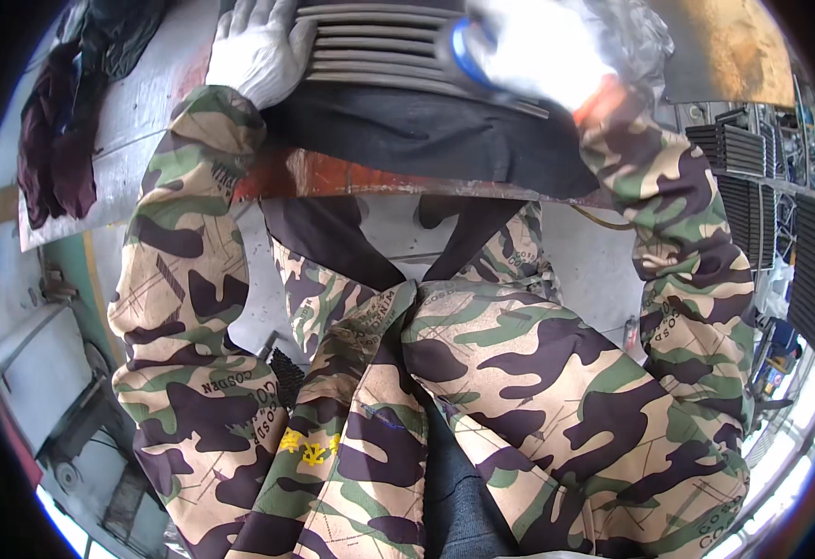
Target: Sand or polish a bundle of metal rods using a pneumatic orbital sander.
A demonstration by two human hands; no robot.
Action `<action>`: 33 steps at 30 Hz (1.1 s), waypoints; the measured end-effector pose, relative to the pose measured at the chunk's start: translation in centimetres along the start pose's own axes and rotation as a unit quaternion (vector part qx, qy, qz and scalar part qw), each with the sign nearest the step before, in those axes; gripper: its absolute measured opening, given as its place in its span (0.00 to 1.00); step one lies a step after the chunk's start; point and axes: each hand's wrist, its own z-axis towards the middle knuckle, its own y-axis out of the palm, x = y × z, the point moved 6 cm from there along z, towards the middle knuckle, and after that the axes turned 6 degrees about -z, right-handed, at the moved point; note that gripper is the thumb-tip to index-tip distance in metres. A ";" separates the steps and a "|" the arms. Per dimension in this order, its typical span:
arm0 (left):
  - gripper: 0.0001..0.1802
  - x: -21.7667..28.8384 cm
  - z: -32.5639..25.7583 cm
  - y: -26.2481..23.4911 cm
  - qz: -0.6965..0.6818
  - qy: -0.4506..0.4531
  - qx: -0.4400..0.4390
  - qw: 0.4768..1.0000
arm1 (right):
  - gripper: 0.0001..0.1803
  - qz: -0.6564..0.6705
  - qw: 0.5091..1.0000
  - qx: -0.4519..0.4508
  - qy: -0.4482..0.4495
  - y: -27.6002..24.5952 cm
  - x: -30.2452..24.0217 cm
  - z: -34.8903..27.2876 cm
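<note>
A slatted dark metal piece (375, 44), with several parallel bars, lies on black cloth (398, 126) at the table's near edge. My left hand (263, 51), in a white glove, rests flat at its left end with the fingers stretched out. Over the right end is my right hand (556, 56), also white-gloved and smeared by motion. It holds a round thing with a blue edge (468, 51), pressed close to the bars. The kind of this thing is blurred, and the glove hides most of it.
Dark garments (63, 130) hang over the table's left side. Crumpled clear plastic (645, 42) and a stained brown board (729, 47) lie at the far right. Stacked dark slatted pieces (738, 154) stand beyond my right arm. The table has a worn red edge (333, 174).
</note>
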 end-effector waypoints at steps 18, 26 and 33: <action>0.31 3.1 -1.6 -5.0 -0.013 -0.048 -0.117 0.992 | 0.10 0.011 1.000 -0.019 0.020 -0.3 0.4 -0.2; 0.27 1.2 -0.5 -2.9 -0.132 -0.021 0.000 0.991 | 0.11 0.018 0.998 -0.045 0.028 0.0 -1.2 2.9; 0.29 1.9 1.5 -2.5 -0.067 -0.022 -0.011 0.997 | 0.12 -0.004 0.997 -0.060 0.050 0.7 -1.1 4.8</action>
